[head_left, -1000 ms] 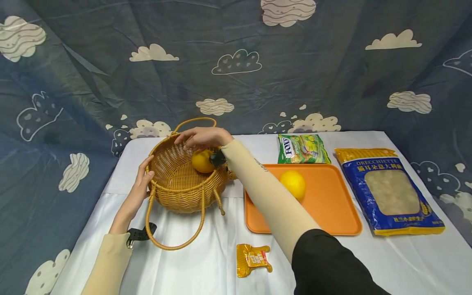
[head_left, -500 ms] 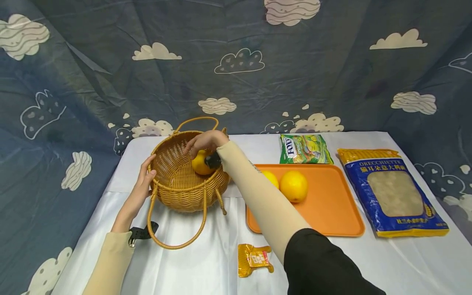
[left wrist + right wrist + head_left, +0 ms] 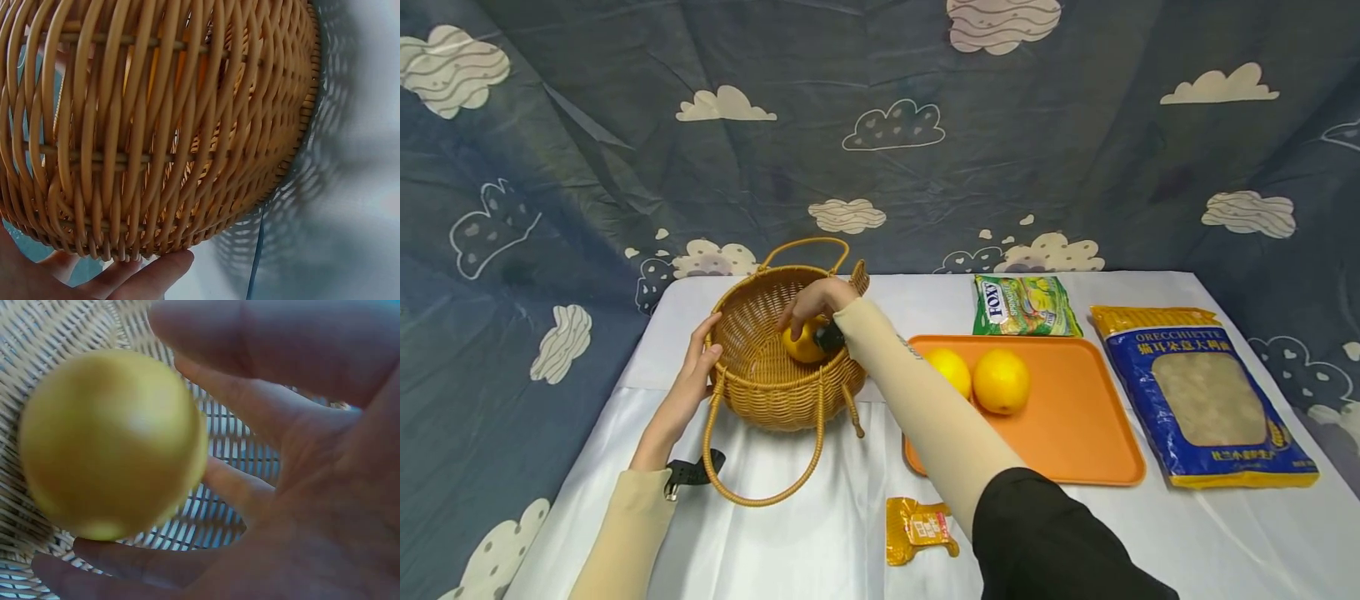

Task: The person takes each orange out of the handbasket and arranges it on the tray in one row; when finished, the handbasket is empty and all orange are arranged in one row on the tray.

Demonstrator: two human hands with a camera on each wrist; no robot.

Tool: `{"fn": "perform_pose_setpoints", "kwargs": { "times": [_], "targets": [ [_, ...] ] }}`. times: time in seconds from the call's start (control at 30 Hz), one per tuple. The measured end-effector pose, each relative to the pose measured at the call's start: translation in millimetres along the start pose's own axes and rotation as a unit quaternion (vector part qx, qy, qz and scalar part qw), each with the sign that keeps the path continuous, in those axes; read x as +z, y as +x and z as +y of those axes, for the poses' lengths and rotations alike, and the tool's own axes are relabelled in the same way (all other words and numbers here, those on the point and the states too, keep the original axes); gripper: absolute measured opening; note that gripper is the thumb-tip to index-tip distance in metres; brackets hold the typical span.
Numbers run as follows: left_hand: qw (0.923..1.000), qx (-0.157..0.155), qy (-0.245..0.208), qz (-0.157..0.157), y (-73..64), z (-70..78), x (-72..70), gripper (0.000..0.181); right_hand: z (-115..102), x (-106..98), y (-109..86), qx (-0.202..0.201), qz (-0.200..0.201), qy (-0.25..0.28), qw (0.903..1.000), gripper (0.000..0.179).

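Note:
A wicker basket (image 3: 775, 408) stands upright on the left of the white-covered table. My left hand (image 3: 687, 379) rests on its left rim. In the left wrist view fingers (image 3: 162, 272) touch the woven wall. Inside the basket, by its right wall, lies an orange (image 3: 803, 343). My right hand (image 3: 822, 300) reaches over the rim above it. In the right wrist view, its fingers are spread around the orange (image 3: 112, 444), and the thumb seems apart from it. Two more oranges (image 3: 1001, 381) sit on an orange tray (image 3: 1075, 433).
Behind the tray lies a green candy bag (image 3: 1026, 306). A large blue bag of orecchiette (image 3: 1206, 400) lies to its right. A small golden packet (image 3: 919, 531) is near the front. The basket handle (image 3: 760, 502) hangs forward, and a cloud-patterned cloth (image 3: 880, 192) hangs behind the table.
My right hand has lowered into the basket, its fingers bending down around the orange. The orange has shifted slightly left inside. The right forearm now uncovers a second orange on the tray.

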State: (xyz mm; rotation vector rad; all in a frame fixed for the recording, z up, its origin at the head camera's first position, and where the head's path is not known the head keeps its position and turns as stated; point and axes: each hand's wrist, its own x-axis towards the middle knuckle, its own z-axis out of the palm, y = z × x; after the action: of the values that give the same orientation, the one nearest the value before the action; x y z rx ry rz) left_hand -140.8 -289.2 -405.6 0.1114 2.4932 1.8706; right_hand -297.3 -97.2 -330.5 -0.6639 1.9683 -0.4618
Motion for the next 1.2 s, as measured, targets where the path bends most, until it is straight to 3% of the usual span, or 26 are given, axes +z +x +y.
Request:
{"fn": "perform_pose_setpoints", "kwargs": {
  "times": [0.07,0.17,0.23,0.3,0.47,0.6,0.77,0.87,1.07,1.2],
  "targets": [
    [1.0000,0.003,0.001,-0.001,1.2,0.9,1.3,0.056,13,-4,25.7,0.000,-0.005,0.015,0.9999,0.052],
    [1.0000,0.004,0.003,-0.001,2.8,1.4,2.9,0.056,40,-15,80.7,-0.003,-0.002,0.026,0.9996,0.050],
    [1.0000,0.004,0.005,-0.001,3.4,1.8,3.6,0.056,50,-21,96.5,-0.021,-0.003,0.035,0.9992,0.046],
    [1.0000,0.002,0.004,-0.001,3.8,2.1,4.0,0.056,41,-18,77.2,-0.031,0.012,0.043,0.9985,0.042],
    [1.0000,-0.003,0.006,-0.002,3.9,3.1,3.6,0.057,7,-8,-3.9,-0.079,0.015,0.106,0.9910,0.044],
    [1.0000,-0.003,0.007,-0.005,4.0,3.4,3.0,0.057,4,-12,-37.2,-0.154,-0.009,0.132,0.9792,0.051],
    [0.9999,-0.005,0.014,-0.004,3.7,2.8,3.0,0.058,18,-21,-64.7,-0.258,0.014,0.117,0.9589,0.055],
    [0.9999,-0.006,0.015,-0.002,2.5,2.3,3.1,0.058,31,-26,-82.7,-0.289,0.035,0.124,0.9485,0.056],
    [0.9999,-0.005,0.010,-0.002,-0.7,1.0,2.8,0.059,66,-32,-115.3,-0.290,0.075,0.136,0.9445,0.064],
    [0.9999,-0.006,0.014,-0.003,-2.5,0.1,2.1,0.058,96,-29,-133.5,-0.282,0.097,0.171,0.9390,0.059]
  ]
}}
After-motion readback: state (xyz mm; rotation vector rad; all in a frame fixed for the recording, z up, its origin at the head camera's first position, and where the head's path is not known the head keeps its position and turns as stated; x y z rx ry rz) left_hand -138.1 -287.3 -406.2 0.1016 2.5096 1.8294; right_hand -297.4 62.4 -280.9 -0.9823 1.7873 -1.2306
